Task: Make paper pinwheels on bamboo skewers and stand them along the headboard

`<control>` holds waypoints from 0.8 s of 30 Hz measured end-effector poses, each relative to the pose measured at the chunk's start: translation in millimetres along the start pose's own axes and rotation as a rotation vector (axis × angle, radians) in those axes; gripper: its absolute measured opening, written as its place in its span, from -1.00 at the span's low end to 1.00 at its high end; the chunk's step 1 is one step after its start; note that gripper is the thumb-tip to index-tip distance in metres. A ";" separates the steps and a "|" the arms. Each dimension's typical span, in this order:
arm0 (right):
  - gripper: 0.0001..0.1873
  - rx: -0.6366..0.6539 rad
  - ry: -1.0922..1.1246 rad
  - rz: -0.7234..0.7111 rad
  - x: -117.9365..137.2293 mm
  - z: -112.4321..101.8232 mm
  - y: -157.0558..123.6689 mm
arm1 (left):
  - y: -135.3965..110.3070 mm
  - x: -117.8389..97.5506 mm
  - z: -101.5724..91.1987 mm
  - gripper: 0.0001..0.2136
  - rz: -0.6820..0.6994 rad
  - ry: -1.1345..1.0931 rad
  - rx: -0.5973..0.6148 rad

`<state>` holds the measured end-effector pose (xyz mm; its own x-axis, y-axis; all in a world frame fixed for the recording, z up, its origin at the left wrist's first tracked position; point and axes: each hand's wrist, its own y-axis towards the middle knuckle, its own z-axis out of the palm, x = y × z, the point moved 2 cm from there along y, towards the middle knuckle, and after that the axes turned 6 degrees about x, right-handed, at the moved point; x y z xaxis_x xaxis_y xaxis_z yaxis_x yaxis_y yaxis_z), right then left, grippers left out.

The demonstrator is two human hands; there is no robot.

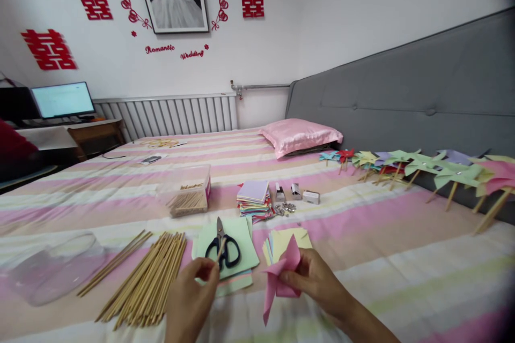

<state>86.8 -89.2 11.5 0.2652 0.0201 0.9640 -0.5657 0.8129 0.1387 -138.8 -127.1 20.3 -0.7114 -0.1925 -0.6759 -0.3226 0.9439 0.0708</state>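
Observation:
My right hand [311, 278] is closed on a pink paper pinwheel [281, 278], its folded points sticking out to the left and upward. Between the thumb and finger of my left hand [195, 292] is a short thin wooden stick [221, 249], its lower end hidden by the fingers. Just beyond that hand, black-handled scissors [225, 249] lie on green paper sheets [247, 252]. Cream and coloured paper [300, 238] is spread behind the pinwheel. A pile of wooden sticks [151, 278] lies left of my left hand.
A clear box [201, 187] holds short sticks. Square coloured papers [253, 193] are stacked beside metal pins [285, 208] and small boxes [311, 196]. Finished pinwheels [426, 163] line the grey headboard [402, 80]. A clear plastic container [56, 268] rests at left; a pink pillow [300, 135] lies behind.

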 end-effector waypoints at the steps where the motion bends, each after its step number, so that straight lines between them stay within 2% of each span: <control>1: -0.65 0.015 0.002 0.002 2.4 1.1 -0.5 | -2.8 -3.2 6.8 -0.82 0.063 -0.115 0.077; 5: -0.66 0.080 -0.001 0.003 8.1 3.9 -2.6 | -14.1 -18.2 25.9 -0.83 0.205 -0.332 0.252; 10: -0.76 0.098 -0.183 -0.066 11.0 4.6 -6.6 | -23.1 -31.8 34.2 -0.84 0.286 -0.411 0.368; 15: -0.91 0.116 -0.555 -0.269 19.4 9.5 -11.1 | -21.4 -29.6 27.5 -0.80 0.299 -0.390 0.359; 20: -0.87 0.067 -0.742 -0.425 17.5 7.9 -12.6 | -18.1 -20.6 20.6 -0.75 0.265 -0.339 0.296; 24: -0.84 -0.002 -0.837 -0.473 10.7 2.5 -12.5 | -18.7 -19.0 23.1 -0.74 0.260 -0.346 0.348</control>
<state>94.8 -100.6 20.6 -0.1779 -0.7317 0.6580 -0.5412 0.6312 0.5556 -104.8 -134.8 14.9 -0.4743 0.1033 -0.8743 0.1033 0.9928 0.0612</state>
